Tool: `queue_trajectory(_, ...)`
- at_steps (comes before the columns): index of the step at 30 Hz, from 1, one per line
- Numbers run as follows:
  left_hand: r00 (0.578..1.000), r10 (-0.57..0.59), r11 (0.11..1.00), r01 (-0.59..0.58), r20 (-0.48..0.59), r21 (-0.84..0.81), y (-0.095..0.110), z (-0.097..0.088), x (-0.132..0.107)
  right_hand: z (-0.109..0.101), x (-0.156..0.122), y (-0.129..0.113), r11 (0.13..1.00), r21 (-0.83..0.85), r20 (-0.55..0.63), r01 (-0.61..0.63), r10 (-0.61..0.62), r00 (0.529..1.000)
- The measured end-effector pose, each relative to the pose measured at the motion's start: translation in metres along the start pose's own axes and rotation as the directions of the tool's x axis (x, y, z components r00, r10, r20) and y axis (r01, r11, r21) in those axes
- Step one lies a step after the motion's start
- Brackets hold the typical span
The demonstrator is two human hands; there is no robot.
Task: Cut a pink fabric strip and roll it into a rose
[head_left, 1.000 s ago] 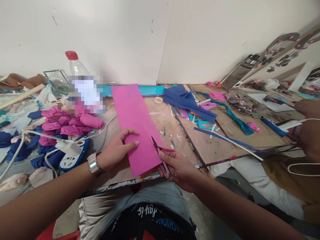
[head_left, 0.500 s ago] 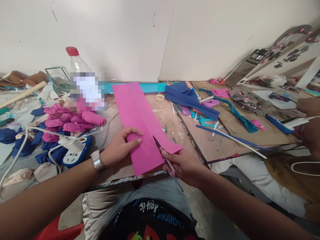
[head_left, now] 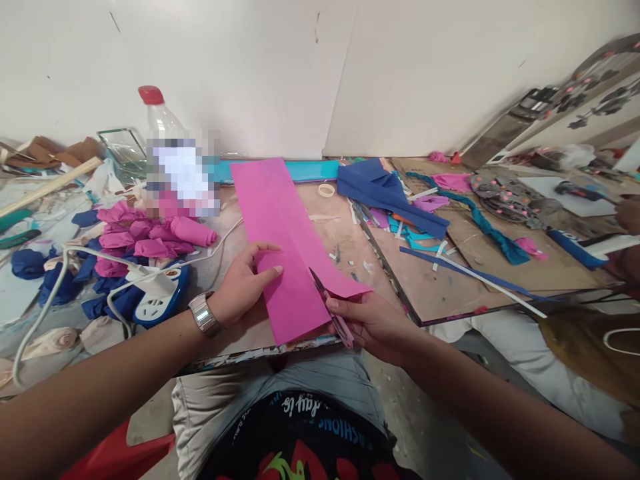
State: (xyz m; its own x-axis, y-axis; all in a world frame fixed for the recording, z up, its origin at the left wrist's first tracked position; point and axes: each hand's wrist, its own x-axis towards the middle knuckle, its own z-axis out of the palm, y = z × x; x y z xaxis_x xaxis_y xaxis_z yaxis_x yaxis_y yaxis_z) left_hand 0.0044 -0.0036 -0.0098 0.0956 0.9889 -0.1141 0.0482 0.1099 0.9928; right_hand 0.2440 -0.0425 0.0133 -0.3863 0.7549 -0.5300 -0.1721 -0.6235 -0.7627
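Note:
A long pink sheet [head_left: 273, 207], which looks like paper or thin fabric, lies lengthwise over the table's front part. A cut runs up from its near edge, and the strip on the right curls up. My right hand [head_left: 367, 323] grips pink-handled scissors [head_left: 341, 329]; their dark blades sit in the cut and look nearly closed. On the sheet's left edge is my left hand [head_left: 247, 277], thumb and index finger on top, holding it. Its other fingers are mostly hidden.
Left of the sheet lie rolled pink pieces [head_left: 150, 230], a power strip [head_left: 155, 308] with white cables, and a red-capped bottle [head_left: 151, 95]. Blue folded material [head_left: 385, 197] and a white stick [head_left: 493, 288] are at right. Another person's hand [head_left: 629, 215] shows at the far right.
The view has shifted slightly, so everything sits a little further right. Both hands keep nearly the same place on the sheet, and the scissors' blades look somewhat closer together.

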Motion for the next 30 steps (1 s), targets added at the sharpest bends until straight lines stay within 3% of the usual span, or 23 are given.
queue_trajectory(8, 1.0, 0.005, 1.0, -0.005, -0.011, 0.018, -0.0019, -0.0025, 0.0029, -0.0033, 0.0025, 0.0019, 1.0, 0.019, -0.022, 0.009, -0.009, 1.0)
queue_trajectory(20, 1.0, -0.014, 0.998, 0.013, -0.02, -0.055, -0.0022, -0.0011, 0.0022, 0.0046, 0.0022, 0.0063, 0.997, 0.071, 0.033, -0.043, 0.041, 0.999)
queue_trajectory(30, 0.998, -0.034, 0.998, 0.031, -0.051, -0.058, -0.0001, -0.0015, 0.0022, 0.0026, 0.0021, 0.0093, 0.999, 0.045, -0.017, -0.019, 0.02, 1.0)
